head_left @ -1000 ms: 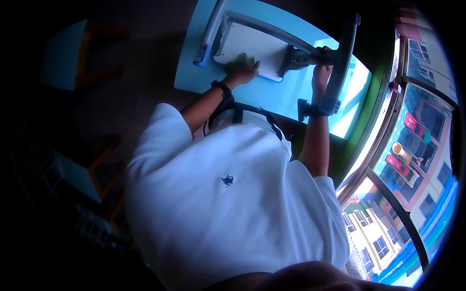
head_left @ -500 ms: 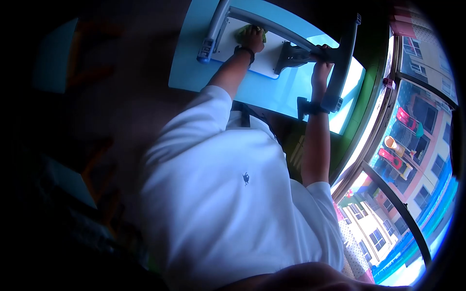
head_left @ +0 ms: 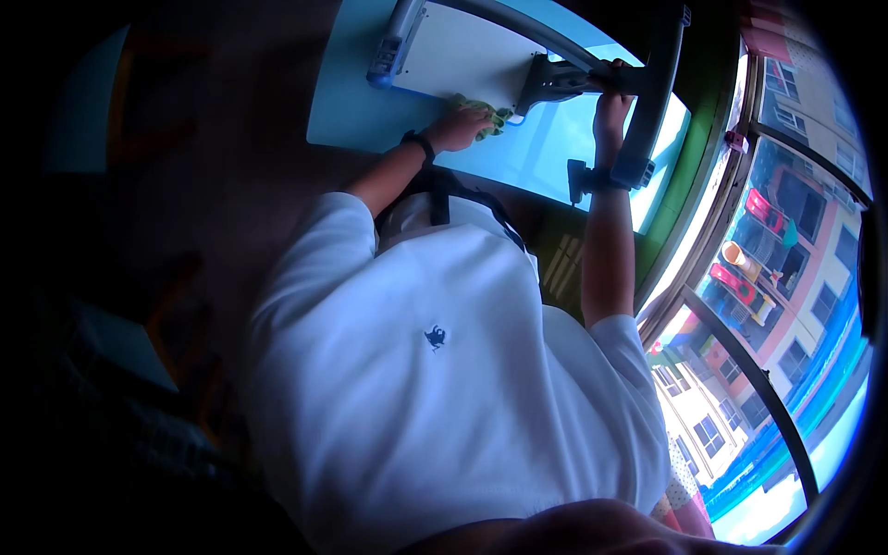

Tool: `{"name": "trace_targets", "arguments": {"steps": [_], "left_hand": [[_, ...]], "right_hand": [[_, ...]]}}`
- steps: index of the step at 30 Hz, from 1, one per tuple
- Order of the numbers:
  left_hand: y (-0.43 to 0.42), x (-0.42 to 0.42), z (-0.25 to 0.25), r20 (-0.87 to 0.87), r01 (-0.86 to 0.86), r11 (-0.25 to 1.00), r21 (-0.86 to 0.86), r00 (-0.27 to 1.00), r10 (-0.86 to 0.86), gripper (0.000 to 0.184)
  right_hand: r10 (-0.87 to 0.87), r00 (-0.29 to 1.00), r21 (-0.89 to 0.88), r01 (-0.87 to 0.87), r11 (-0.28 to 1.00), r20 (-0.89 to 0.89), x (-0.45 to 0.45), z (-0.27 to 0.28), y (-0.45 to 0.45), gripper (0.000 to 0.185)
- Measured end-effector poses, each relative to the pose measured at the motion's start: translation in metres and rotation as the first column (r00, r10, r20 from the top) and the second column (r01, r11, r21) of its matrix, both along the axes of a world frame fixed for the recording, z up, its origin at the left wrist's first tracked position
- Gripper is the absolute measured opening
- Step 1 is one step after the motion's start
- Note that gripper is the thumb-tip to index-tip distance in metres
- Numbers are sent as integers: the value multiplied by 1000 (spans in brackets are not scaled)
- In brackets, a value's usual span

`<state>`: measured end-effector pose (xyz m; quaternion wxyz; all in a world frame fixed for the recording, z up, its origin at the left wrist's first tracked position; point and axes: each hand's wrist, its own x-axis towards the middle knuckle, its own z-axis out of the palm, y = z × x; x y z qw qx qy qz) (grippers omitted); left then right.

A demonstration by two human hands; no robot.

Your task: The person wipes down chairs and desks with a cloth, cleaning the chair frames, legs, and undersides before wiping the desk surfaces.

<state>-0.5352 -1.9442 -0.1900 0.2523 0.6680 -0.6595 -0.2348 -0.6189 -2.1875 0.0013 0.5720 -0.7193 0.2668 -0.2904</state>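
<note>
My left hand (head_left: 460, 128) is closed around a green patterned cloth (head_left: 490, 120), at the near edge of a white panel (head_left: 467, 55) with a blue rim. The panel belongs to an upturned piece of furniture with a grey tubular frame (head_left: 532, 20) and legs, resting on a light blue tabletop (head_left: 356, 116). Whether it is a chair or a small table I cannot tell. My right hand (head_left: 610, 106) grips the grey frame beside a dark bracket (head_left: 553, 80), its fingers partly hidden behind the bar. A grey leg (head_left: 647, 120) stands just right of that hand.
Window panes (head_left: 740, 361) fill the right side, with buildings and play equipment outside. A green ledge (head_left: 680, 194) runs between tabletop and window. At the dark left are another blue tabletop (head_left: 88, 102) and furniture with orange parts (head_left: 153, 148).
My left hand has drawn the cloth from the middle of the white panel toward me, to its near edge. My right hand keeps its hold on the frame. The view has shifted slightly.
</note>
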Motion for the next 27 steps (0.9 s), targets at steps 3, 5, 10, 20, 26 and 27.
{"name": "trace_targets", "arguments": {"steps": [3,5,10,20,26,27], "left_hand": [[30,19,10,-93,-227,963,-145,972,215,30],[44,31,12,-98,-287,948,-136,956,276,27],[37,30,10,-30,-405,894,-190,913,407,28],[-50,-72,-30,208,-132,990,-52,968,140,42],[-7,-19,-12,73,-227,973,-50,970,231,33],[6,-6,-4,111,-244,965,-97,961,254,31]], "right_hand": [[-34,997,-10,35,999,64,0,-11,-2,8],[-8,999,-29,9,1000,42,-1,-9,-2,10],[-57,993,44,53,998,102,4,-9,3,15],[-60,997,-11,61,998,40,5,-5,6,7],[-78,989,62,70,996,122,6,-1,12,4],[-60,992,74,52,996,107,2,-11,3,8]]}}
